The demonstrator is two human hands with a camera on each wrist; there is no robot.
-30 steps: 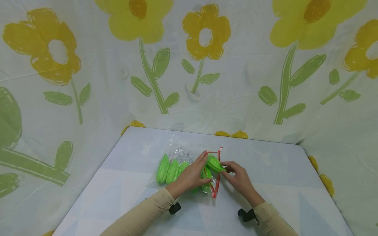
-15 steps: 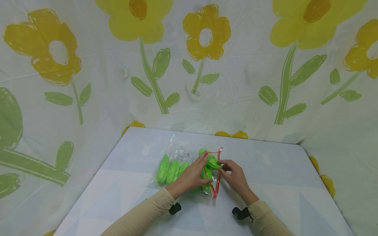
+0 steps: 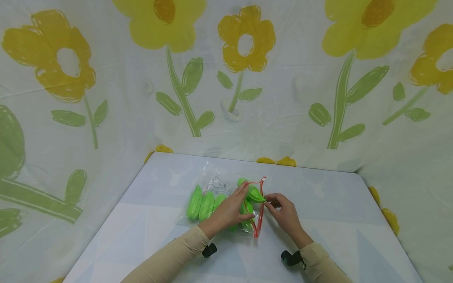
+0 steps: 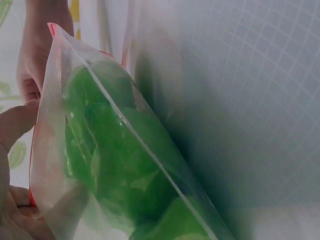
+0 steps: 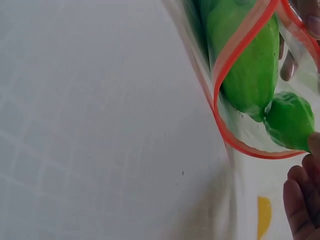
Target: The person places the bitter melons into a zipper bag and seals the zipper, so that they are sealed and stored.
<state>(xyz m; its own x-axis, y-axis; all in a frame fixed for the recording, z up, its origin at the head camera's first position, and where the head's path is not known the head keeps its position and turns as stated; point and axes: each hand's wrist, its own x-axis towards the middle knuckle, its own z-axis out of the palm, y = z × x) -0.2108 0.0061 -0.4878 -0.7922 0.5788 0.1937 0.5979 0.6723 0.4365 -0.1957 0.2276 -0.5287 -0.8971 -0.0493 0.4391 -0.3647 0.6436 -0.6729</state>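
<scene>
A clear zip bag with a red-edged mouth (image 3: 261, 220) lies on its side, holding several ridged, pointed green gourds (image 3: 194, 202). My left hand (image 3: 228, 210) rests over the bag at its mouth, fingers straight and thumb spread apart from them. In the left wrist view, the left thumb (image 4: 17, 122) touches the bag's edge, and a finger shows through the plastic. My right hand (image 3: 284, 212) pinches the tapered tip of one gourd (image 3: 255, 194) at the mouth. The right wrist view shows this gourd (image 5: 290, 120) inside the red rim, beside a larger-looking green gourd (image 5: 245, 65).
The bag lies on a pale table (image 3: 329, 220) with faint blue patterns. Crumpled clear plastic (image 3: 217, 184) shows at the bag's back part. Dark wrist-worn devices (image 3: 291, 258) sit near both sleeves. A flower-printed curtain (image 3: 283, 129) hangs behind and beside the table.
The gourd in my right hand has moved leftward, farther into the bag, and its other end now shows beyond my left fingers. My left hand has stayed in place.
</scene>
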